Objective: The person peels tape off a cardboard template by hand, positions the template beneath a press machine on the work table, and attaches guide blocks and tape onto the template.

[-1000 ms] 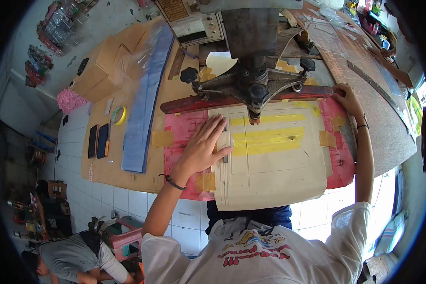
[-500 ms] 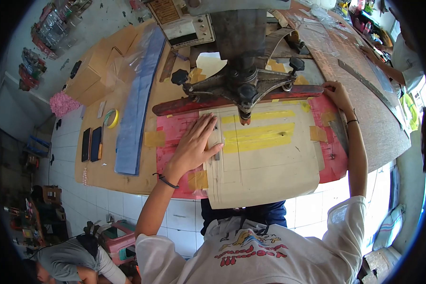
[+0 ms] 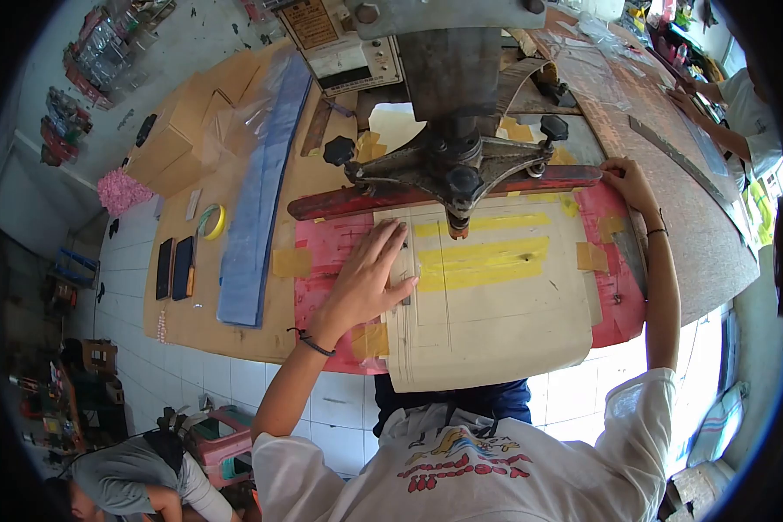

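Note:
My left hand [image 3: 372, 280] lies flat with fingers stretched over the left edge of a tan board [image 3: 505, 335]. Pencil lines and yellow tape strips [image 3: 483, 264] mark this board, which rests on a pink-red base sheet [image 3: 613, 291]. Above the board's far edge runs a long red bar [image 3: 322, 204], carried by a dark metal press head [image 3: 461, 157] with black knobs. At the bar's right end is my right hand [image 3: 632, 187], its fingers bent around that end; the fingertips are partly hidden.
Left on the table lie blue sheets [image 3: 265, 191], a yellow tape roll [image 3: 211, 222], two dark phone-like slabs [image 3: 183, 268] and a cardboard box [image 3: 178, 148]. A metal strip [image 3: 679, 157] lies on the right-hand board. One person [image 3: 748, 113] stands far right; another [image 3: 130, 478] bends at lower left.
The whole view has shifted slightly right and down. Both hands keep nearly the same places on the board and the bar, with the left fingertips a little lower.

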Available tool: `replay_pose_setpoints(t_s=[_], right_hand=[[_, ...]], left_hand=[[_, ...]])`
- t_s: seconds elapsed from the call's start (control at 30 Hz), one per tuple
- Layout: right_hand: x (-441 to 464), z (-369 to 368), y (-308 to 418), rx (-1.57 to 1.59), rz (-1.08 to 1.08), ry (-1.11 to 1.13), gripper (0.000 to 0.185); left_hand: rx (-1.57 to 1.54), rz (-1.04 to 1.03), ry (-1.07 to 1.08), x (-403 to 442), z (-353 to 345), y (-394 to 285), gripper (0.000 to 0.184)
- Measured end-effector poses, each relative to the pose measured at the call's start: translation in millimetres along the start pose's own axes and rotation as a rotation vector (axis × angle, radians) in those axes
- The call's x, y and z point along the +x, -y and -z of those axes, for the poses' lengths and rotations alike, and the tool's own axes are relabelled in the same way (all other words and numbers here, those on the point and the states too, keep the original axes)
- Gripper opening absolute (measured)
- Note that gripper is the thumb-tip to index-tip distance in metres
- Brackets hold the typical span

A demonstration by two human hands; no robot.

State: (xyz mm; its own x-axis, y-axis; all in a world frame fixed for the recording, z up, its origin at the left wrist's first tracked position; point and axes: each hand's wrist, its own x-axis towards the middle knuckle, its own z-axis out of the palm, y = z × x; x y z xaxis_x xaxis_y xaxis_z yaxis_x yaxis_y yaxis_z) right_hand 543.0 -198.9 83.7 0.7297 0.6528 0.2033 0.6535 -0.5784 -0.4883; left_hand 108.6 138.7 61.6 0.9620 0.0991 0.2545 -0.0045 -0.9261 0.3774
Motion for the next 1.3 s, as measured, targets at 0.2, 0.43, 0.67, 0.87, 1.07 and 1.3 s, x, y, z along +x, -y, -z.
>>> replay_pose_setpoints(t_s=[0.2, 0.43, 0.67, 0.87, 1.07, 1.3], right_hand=[[5.4, -3.7, -15.1, -0.005, -0.001, 0.027, 0.025], [2.9, -4.1, -8.4, 0.022, 0.039, -0.001, 0.023], [1.4, -2.3, -3.8, -0.008, 0.015, -0.006, 0.023], [3.2, -1.8, -7.5, 0.005, 0.027, 0.005, 0.024], [4.1, -3.1, -7.9, 0.018, 0.007, 0.014, 0.023], [4.5, -4.1, -11.9, 0.040, -0.014, 0.017, 0.023]], left_hand=[[-0.015, 0.005, -0.003, -1.3, 0.0, -0.7, 0.076], [-0.002, 0.006, 0.008, -0.9, 0.8, 1.8, 0.077], [0.004, -0.027, -0.003, 2.2, -0.8, 4.9, 0.076], [-0.024, -0.023, -0.008, 5.5, 0.7, 5.2, 0.074], [-0.116, 0.024, -0.011, 5.0, 3.2, 1.5, 0.074], [-0.127, 0.060, 0.000, 4.6, 4.5, 0.0, 0.074]])
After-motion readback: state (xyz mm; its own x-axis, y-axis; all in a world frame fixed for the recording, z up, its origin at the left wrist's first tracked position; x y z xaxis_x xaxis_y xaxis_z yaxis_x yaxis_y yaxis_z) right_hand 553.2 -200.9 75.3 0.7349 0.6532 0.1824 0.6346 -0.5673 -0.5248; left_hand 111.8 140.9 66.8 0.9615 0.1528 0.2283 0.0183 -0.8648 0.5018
